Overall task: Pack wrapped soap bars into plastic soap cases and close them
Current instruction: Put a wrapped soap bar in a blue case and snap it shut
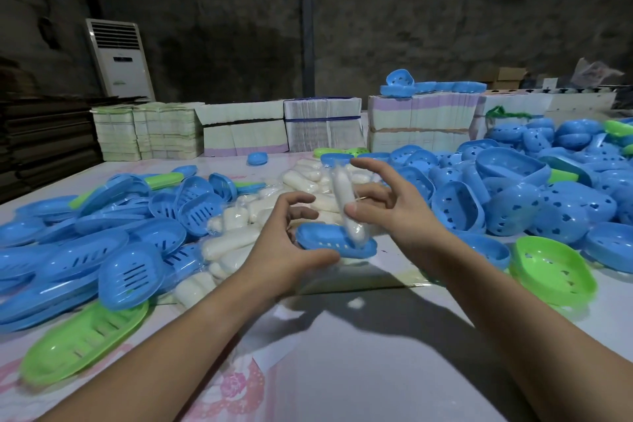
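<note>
A green tray (80, 339) lay at the near left edge of the table (342, 370), beside a heap of blue slotted trays (113, 243). Right of that heap, a pile of wrapped soap bars (233, 240) ran across the middle of the table. The left hand (284, 247) gripped the near left end of a blue soap case half (337, 243), thumb on the near rim and fingers curled above the far rim, holding it above the table. A wrapped soap bar (346, 205) stood tilted, with its lower end inside the case half; it appeared blurred. The right hand (390, 202) pinched this bar between thumb and curled middle fingers, with the index finger extended above its upper end. Farther right, a pile of blue cases with cut-out holes (534, 188) covered the table, and a green case half (555, 271) lay at its near edge. Stacks of flat printed cartons (322, 127) lined the far side of the table.
</note>
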### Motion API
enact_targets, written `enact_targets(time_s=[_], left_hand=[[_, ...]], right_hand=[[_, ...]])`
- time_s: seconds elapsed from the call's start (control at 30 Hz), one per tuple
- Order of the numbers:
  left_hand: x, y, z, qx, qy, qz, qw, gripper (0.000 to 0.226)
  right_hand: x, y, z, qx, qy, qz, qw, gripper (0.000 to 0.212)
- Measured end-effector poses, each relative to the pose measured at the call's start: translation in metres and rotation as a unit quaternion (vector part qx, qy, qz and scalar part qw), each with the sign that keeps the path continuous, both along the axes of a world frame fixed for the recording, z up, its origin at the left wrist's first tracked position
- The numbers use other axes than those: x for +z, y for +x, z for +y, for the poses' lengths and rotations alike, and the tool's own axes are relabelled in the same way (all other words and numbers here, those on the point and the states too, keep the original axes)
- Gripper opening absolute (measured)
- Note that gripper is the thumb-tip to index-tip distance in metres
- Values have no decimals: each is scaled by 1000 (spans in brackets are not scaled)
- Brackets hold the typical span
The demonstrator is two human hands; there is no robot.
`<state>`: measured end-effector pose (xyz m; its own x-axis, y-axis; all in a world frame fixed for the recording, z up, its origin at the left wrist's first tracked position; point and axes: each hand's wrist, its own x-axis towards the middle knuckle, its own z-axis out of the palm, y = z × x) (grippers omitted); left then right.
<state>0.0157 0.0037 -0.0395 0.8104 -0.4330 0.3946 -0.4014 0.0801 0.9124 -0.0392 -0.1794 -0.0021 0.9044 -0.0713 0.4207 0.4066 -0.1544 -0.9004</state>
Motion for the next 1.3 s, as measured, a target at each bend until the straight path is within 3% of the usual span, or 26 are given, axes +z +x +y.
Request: enact_targets(time_s=[0.3,0.6,0.83,1.03,1.3], left_hand=[[1,1,1,-89,-202,178,959,77],[3,0,3,-119,-262,288,913,76],[8,-2,2,-141,-291,304,896,70],[10,-7,-1,-178,-294,282,896,25],[7,-9,-2,-197,-295,290,889,21]], right_hand=[[-14,5,13,-23,-90,-5,996,53],[-15,4,21,-32,-96,25,995,30],[-14,6,18,0,-100,24,995,28],[-9,3,16,-5,-125,-4,992,26],[-13,4,18,-17,-167,13,986,26]])
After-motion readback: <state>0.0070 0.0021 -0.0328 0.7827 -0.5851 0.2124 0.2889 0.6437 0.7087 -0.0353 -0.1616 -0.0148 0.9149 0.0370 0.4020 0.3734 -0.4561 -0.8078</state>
